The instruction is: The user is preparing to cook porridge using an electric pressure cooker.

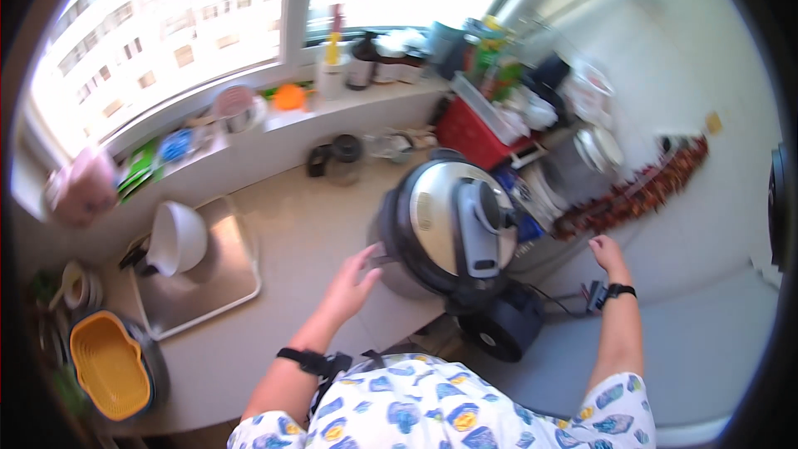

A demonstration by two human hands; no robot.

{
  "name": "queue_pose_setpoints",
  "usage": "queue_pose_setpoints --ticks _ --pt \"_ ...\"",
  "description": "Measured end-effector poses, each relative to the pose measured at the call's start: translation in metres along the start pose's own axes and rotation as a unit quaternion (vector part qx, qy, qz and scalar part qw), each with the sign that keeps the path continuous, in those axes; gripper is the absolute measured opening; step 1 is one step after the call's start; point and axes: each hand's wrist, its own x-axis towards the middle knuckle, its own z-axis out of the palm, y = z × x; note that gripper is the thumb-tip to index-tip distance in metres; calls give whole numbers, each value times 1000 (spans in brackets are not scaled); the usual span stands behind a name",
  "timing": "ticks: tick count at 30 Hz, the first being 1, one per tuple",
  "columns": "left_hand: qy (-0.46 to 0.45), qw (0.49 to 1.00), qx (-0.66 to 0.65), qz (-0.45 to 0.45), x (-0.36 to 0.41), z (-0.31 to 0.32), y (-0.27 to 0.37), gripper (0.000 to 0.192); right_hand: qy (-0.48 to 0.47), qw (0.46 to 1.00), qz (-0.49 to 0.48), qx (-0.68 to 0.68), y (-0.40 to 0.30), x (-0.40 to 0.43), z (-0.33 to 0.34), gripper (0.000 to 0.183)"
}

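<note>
An electric pressure cooker (436,218) with a metallic lid and a grey lid handle stands at the counter's right end. My left hand (352,280) is beside its left side, fingers apart and nothing in the palm. Its fingertips are at a small dark side grip (380,257); whether they touch is blurred. Off to the cooker's right, my right hand (608,254) is raised in front of the wall, fingers curled. Whether anything is inside it cannot be made out. A string of dried red chillies (642,184) hangs just beyond that hand. Each wrist wears a black strap.
A white bowl (177,238) tilts on a metal tray (230,277) at left, near a yellow basket (109,365). Behind the cooker are a glass pot (345,159) and a red bin (471,128). A black cylindrical appliance (502,327) sits below it, with a cable (555,300) alongside.
</note>
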Motion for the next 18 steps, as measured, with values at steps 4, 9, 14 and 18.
queue_pose_setpoints --ticks 4,9,14,18 --pt "-12 999 -39 -30 -19 -4 -37 51 -368 873 195 253 -53 -45 0 51" --pt "-31 996 -31 -79 -26 -11 -43 51 -632 747 147 149 -56 -56 66 45" --pt "-4 990 -54 -129 -30 -8 -32 49 -545 806 157 171 -39 -22 114 21" --pt "3 988 -55 -146 -33 6 -28 48 -328 924 151 -128 99 18 159 12"
